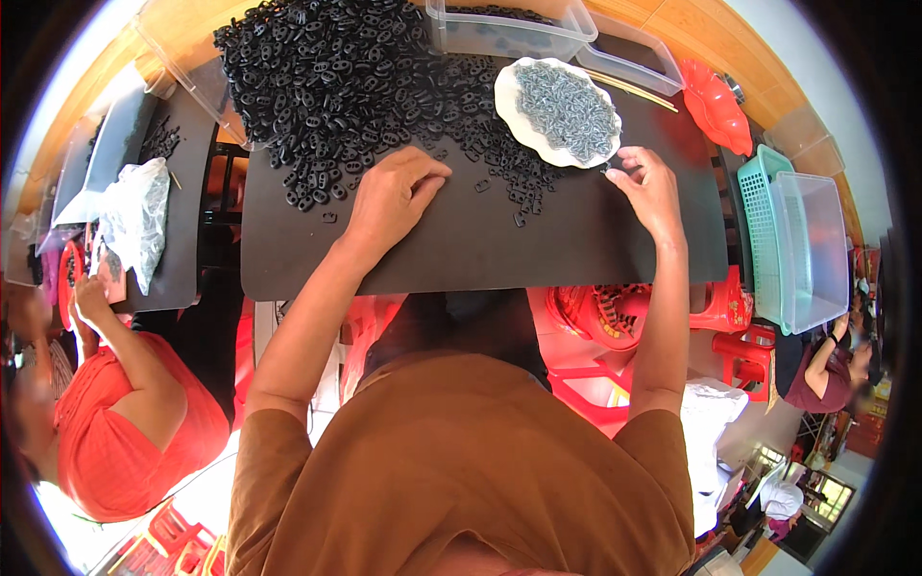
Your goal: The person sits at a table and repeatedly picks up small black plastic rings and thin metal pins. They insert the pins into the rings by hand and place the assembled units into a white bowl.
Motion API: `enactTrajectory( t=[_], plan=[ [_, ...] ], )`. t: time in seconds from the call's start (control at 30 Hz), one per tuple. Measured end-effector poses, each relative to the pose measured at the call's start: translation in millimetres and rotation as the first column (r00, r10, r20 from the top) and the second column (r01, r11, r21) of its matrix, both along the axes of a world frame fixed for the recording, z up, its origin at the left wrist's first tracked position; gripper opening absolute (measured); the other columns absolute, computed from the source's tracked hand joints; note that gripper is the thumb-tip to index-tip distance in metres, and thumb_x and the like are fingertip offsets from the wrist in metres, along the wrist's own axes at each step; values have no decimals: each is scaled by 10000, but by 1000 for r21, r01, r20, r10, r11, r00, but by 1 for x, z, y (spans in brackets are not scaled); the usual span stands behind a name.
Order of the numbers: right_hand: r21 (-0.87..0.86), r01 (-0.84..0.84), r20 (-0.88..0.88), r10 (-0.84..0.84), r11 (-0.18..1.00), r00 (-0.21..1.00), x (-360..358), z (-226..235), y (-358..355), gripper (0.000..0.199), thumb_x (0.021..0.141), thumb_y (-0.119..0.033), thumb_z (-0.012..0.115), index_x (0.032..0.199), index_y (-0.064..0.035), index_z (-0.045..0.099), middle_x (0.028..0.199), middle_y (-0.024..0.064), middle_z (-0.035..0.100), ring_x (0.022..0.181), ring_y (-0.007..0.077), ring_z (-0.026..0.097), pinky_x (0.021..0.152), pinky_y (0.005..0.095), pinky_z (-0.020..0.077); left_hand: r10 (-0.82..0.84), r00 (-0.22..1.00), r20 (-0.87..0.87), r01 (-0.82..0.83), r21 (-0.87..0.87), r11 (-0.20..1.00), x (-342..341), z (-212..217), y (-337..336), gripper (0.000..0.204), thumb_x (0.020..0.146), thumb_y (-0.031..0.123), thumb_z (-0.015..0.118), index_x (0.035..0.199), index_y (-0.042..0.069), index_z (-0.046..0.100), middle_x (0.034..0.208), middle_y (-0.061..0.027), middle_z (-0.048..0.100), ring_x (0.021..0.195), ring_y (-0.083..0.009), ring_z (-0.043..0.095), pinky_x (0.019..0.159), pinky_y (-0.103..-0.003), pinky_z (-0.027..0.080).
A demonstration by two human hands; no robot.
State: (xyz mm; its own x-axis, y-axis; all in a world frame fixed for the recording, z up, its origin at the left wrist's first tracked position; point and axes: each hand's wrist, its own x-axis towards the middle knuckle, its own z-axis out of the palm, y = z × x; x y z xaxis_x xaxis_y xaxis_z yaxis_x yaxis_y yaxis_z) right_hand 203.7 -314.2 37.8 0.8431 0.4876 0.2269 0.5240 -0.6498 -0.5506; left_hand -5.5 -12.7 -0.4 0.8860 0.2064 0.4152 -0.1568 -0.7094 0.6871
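A large heap of small black oval pieces with holes point(327, 86) covers the far left and middle of the dark table point(480, 264). At the right, a white scalloped plate point(517, 123) holds many small silvery metal pieces point(567, 108), too small to tell their exact kind. My left hand point(396, 197) rests at the near edge of the heap, its fingers curled together; anything inside them is hidden. Beside the plate's near right rim, my right hand point(649, 188) pinches a tiny metal piece point(606, 168) between thumb and forefinger.
Clear plastic bins point(514, 36) stand behind the heap. Two thin sticks point(629, 88) and a red scalloped dish point(715, 108) are beyond the plate. A green basket point(762, 230) and clear bin point(812, 250) stand right. A person in red point(144, 422) works at the left table.
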Motion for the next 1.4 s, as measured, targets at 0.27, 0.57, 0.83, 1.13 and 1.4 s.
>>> enactTrajectory(
  t=[0.27, 0.57, 0.83, 1.13, 1.4],
  plan=[
    [55, -112, 140, 104, 992, 985, -10, -27, -1, 104, 820, -36, 705, 906, -8, 655, 818, 83, 623, 681, 186, 592, 647, 329, 478, -32, 999, -11, 33, 101, 994, 8, 6, -23, 237, 804, 155, 750, 1023, 84, 694, 899, -62, 632, 741, -218, 624, 662, -337, 517],
    [-75, -151, 337, 168, 986, 926, -34, -23, 10, 113, 872, -144, 657, 859, -47, 600, 842, 111, 588, 780, 341, 604, 666, 441, 480, -63, 998, -11, 64, 194, 979, 24, 3, -29, 124, 837, 129, 698, 951, 85, 676, 910, -60, 624, 845, -278, 640, 708, -393, 518],
    [-62, -215, 349, 223, 975, 910, -33, -21, 11, 91, 906, -125, 616, 908, -41, 583, 843, 126, 579, 766, 333, 595, 640, 416, 474, -82, 996, -26, 85, 181, 980, 16, 9, -24, 87, 840, 81, 673, 909, 58, 624, 913, -83, 600, 933, -307, 592, 784, -412, 490],
    [518, -31, 100, -24, 855, 995, -38, -29, 6, 28, 937, -20, 584, 919, -3, 596, 774, 50, 630, 611, 99, 595, 565, 246, 476, -115, 990, 79, 102, 156, 982, 18, 0, -19, 88, 822, 26, 682, 892, 32, 628, 853, -96, 602, 818, -302, 596, 703, -397, 486],
    [371, -177, -18, 197, 912, 980, -105, -18, -30, 78, 816, 38, 700, 841, 14, 630, 769, 48, 641, 695, 91, 608, 625, 242, 482, -72, 996, 58, 73, -24, 997, 14, -1, -22, 181, 822, -14, 679, 994, 36, 661, 877, -94, 633, 781, -261, 614, 685, -348, 504]
  ],
)
